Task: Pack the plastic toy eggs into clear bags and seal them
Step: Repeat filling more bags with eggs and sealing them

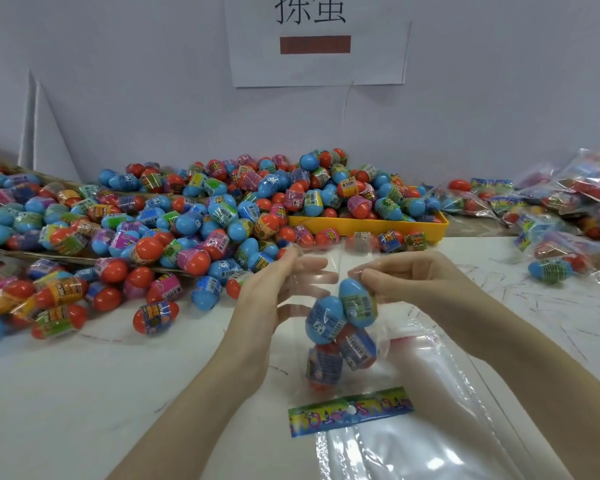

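I hold a clear bag upright above the white table, its colourful header card hanging at the bottom. Several red and blue toy eggs lie inside it. My left hand grips the bag's left upper edge with curled fingers. My right hand pinches the right upper edge, close to the topmost blue egg. A large heap of loose eggs covers the table's far left and centre.
A yellow tray full of eggs stands behind the hands. Filled, sealed bags pile up at the far right. A stack of empty clear bags lies under my right forearm. A paper sign hangs on the wall.
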`<action>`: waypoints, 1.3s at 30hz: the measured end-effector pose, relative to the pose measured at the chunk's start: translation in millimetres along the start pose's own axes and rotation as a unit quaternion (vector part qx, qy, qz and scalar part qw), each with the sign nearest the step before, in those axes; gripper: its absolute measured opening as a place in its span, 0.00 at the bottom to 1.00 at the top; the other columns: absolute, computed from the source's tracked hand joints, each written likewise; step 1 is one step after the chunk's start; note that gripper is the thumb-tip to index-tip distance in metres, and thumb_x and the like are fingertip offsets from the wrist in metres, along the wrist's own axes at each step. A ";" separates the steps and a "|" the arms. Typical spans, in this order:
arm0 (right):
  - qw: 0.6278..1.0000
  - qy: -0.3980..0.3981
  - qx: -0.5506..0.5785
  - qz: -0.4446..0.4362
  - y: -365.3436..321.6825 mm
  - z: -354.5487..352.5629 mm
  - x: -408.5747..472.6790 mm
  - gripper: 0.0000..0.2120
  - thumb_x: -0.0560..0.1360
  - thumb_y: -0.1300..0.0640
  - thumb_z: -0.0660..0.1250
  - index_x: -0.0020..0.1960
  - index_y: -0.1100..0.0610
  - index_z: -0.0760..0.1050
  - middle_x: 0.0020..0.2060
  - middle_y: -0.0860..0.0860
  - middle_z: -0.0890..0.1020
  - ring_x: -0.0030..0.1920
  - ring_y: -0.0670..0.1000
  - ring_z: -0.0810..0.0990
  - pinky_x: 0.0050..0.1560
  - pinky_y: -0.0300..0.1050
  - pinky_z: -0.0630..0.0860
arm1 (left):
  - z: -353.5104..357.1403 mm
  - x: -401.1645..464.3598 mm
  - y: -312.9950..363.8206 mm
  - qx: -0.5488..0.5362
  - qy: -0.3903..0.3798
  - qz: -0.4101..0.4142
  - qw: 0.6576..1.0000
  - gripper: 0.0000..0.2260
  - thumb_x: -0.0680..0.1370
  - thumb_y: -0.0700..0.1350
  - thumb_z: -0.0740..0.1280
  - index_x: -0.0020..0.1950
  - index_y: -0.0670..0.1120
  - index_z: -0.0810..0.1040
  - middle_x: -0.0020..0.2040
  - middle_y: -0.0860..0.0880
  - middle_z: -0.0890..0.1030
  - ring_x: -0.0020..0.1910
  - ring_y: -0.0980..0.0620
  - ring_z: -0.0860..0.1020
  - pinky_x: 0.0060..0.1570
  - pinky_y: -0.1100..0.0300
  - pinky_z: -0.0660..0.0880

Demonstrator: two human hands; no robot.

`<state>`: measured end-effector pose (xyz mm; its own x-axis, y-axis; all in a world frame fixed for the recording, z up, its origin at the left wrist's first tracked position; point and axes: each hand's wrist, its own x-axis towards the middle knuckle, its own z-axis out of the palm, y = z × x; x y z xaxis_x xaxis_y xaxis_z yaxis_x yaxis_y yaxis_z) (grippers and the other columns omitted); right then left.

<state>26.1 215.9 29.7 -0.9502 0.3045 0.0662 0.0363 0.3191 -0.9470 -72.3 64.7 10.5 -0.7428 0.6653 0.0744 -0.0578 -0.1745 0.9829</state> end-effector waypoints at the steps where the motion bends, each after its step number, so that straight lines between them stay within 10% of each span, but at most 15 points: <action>1: 1.000 0.011 0.015 -0.001 0.5 -1.1 0.3 0.12 0.59 0.47 0.69 0.40 0.50 0.83 0.38 0.48 0.85 0.39 0.43 0.82 0.39 0.33 0.77 | -1.4 0.7 -0.7 0.012 -0.008 0.000 1.000 0.20 0.66 0.59 0.60 0.43 0.47 0.81 0.41 0.51 0.85 0.38 0.57 0.81 0.35 0.67 0.77; 6: 0.998 0.038 0.051 0.004 3.0 -4.6 1.7 0.11 0.59 0.47 0.69 0.38 0.49 0.84 0.39 0.51 0.85 0.40 0.47 0.82 0.44 0.37 0.78 | -10.9 2.5 -0.5 0.035 -0.049 -0.037 0.997 0.15 0.62 0.49 0.76 0.47 0.52 0.82 0.45 0.52 0.84 0.39 0.60 0.80 0.34 0.68 0.76; 15: 0.994 0.048 0.093 0.026 2.3 -6.7 2.1 0.10 0.61 0.54 0.69 0.39 0.57 0.83 0.38 0.54 0.85 0.36 0.48 0.83 0.37 0.34 0.78 | -18.9 6.6 -2.5 0.038 0.011 -0.045 0.998 0.03 0.67 0.42 0.71 0.37 0.47 0.84 0.39 0.50 0.85 0.35 0.57 0.82 0.32 0.67 0.77; 39: 0.991 0.037 0.108 0.070 7.9 -1.4 2.3 0.13 0.56 0.50 0.73 0.39 0.54 0.84 0.37 0.53 0.85 0.32 0.45 0.81 0.34 0.33 0.77 | -16.9 5.0 -0.7 0.061 0.048 0.060 0.995 0.13 0.69 0.33 0.70 0.32 0.51 0.83 0.31 0.51 0.83 0.30 0.58 0.80 0.32 0.69 0.76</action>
<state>24.7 220.4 22.8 -0.9145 0.4006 -0.0556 0.0916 0.0713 -0.9932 -87.2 55.9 7.4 -0.8003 0.5714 0.1819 0.1117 -0.1559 0.9814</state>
